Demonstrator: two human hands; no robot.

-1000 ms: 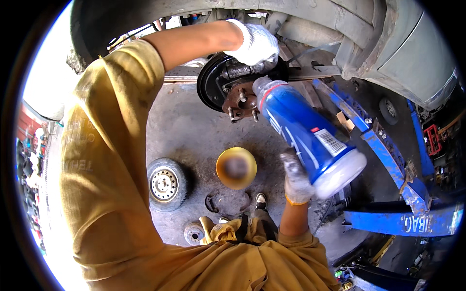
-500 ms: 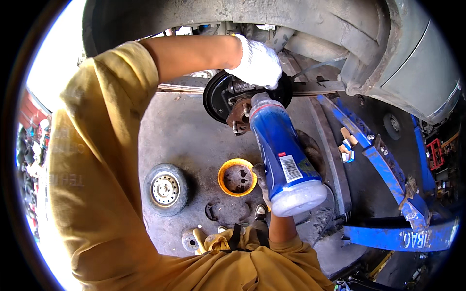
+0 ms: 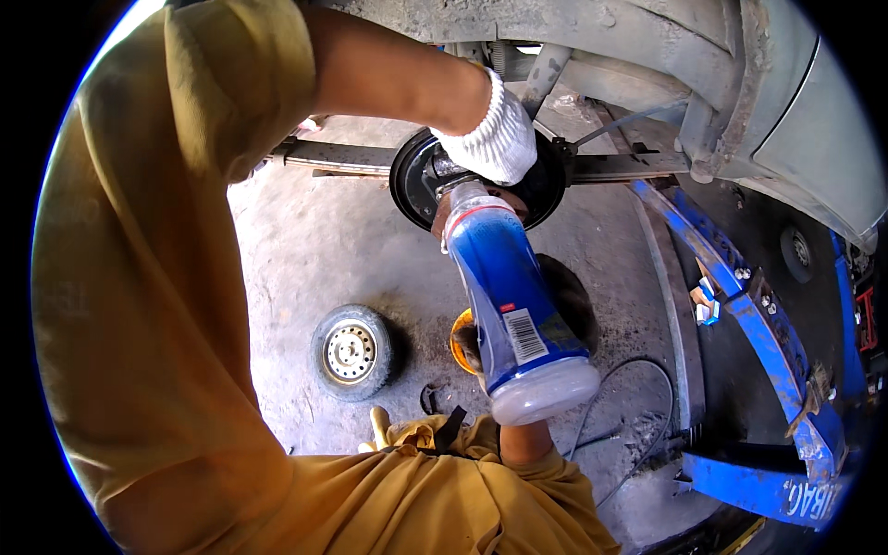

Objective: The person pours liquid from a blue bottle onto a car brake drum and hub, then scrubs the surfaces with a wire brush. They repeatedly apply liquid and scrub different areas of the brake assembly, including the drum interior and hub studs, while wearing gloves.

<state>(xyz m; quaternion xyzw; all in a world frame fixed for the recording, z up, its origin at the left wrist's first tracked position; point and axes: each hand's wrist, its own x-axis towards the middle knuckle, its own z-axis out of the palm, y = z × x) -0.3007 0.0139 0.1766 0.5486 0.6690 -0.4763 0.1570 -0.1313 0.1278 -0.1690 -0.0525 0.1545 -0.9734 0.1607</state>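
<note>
My left hand [image 3: 495, 146], in a white knitted glove, reaches over the top of a black brake backing plate [image 3: 412, 185]. Its wrist is bent and its fingers are tucked down out of sight at the hub. A clear plastic bottle [image 3: 523, 324] with a blue label lies slantwise across the view, frosted base nearest me and neck up against the rusty hub [image 3: 442, 222]. From below, my right arm runs up behind the bottle. My right hand [image 3: 470, 347], in a dark, soiled glove, grips it from the underside and is mostly covered. A dark rounded shape shows beyond the bottle's right side.
A car body [image 3: 629, 32] hangs overhead. A wheel [image 3: 353, 353] lies on the concrete floor beside a yellow basin [image 3: 460, 333], partly hidden by the bottle. Blue lift arms [image 3: 772, 342] stand at right, with small boxes [image 3: 706, 303] near them. A cable [image 3: 638, 363] curls across the floor.
The bottle's neck has shifted left across the hub, and the bottle now covers more of the basin. My left hand stays at the brake, its wrist bent further down. The view has also shifted.
</note>
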